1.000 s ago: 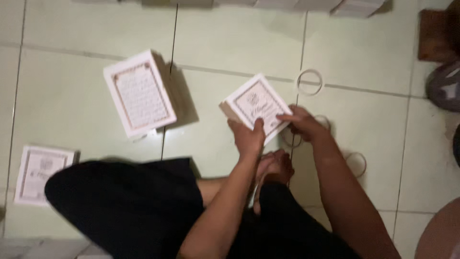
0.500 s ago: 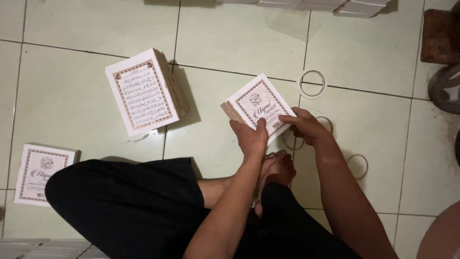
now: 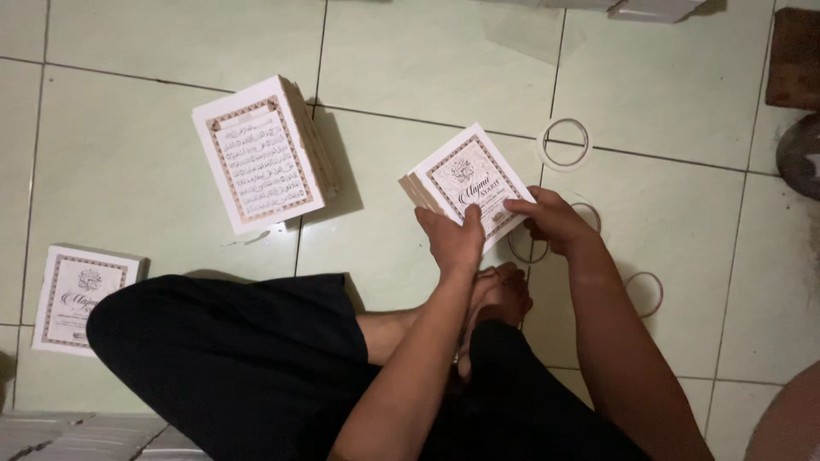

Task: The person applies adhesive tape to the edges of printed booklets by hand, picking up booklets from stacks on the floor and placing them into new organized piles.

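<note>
Down on the pale green tiled floor (image 3: 410, 77), a person sits cross-legged in dark trousers (image 3: 231, 367) with a small stack of white booklets (image 3: 465, 183) held in front of their bare foot (image 3: 500, 294), both hands grasping it: the left hand (image 3: 453, 239) clamps the near corner with the thumb on the cover, and the right hand (image 3: 551, 224) pinches the right-side edge. That stack is tilted like a diamond, and its ornate bordered cover faces up. Off to the left there's a taller pile of booklets (image 3: 260, 154) resting on the tiles, well apart from the hands, and one more booklet (image 3: 81, 294) lies near the left knee. A roll of tape (image 3: 565, 143) sits just beyond the held stack, and a few thin rubber bands (image 3: 645, 292) lie on the floor beside the right forearm
</note>
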